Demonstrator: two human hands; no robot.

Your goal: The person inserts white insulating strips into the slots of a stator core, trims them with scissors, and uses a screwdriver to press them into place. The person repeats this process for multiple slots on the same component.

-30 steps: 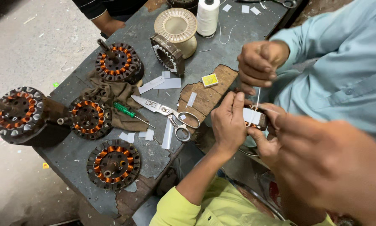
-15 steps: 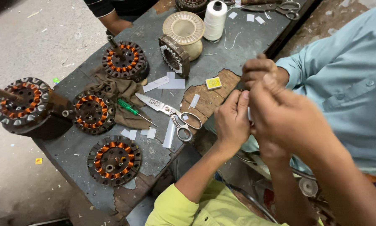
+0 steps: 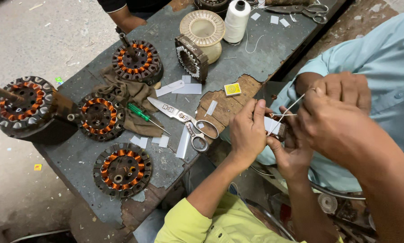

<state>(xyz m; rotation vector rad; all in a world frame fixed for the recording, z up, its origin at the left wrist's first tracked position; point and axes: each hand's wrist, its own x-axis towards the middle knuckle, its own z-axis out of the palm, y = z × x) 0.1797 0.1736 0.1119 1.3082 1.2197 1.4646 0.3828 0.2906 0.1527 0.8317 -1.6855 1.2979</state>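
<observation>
Here, off the bench's right edge, the left hand [image 3: 249,130] curls over a small wound piece [image 3: 276,127] wrapped in white paper, fingertips pinching its top. The right hand [image 3: 292,155] cradles the same piece from below. Its fingers are covered, so I cannot tell how they close.

A co-worker's near hand [image 3: 334,123] crowds in over it, and the co-worker's far hand [image 3: 343,87] draws a thin white thread [image 3: 288,109] taut from the piece. With four hands on one small part, I judge that a hard tug could snap the thread or jerk the piece out of the pinch. The paper wrap looks stiff and slick, so it may also slide sideways under pressure.

On the bench's near left corner lies a round stator [image 3: 122,170], a dark steel ring with glossy copper windings. Loose white paper strips [image 3: 182,143] lie near the peeling near edge and could be brushed to the floor.

Steel scissors [image 3: 184,119] lie shut mid-bench, beside a green-handled screwdriver [image 3: 141,112] on a crumpled brown cloth [image 3: 130,96]. A small yellow box [image 3: 232,89] sits on the bare wood of the chipped right edge.

Farther off stand more copper-wound stators [image 3: 136,60], a ribbed cream plastic former [image 3: 205,29] and a white thread spool [image 3: 236,20]. A second pair of scissors [image 3: 307,9] lies at the far edge.
</observation>
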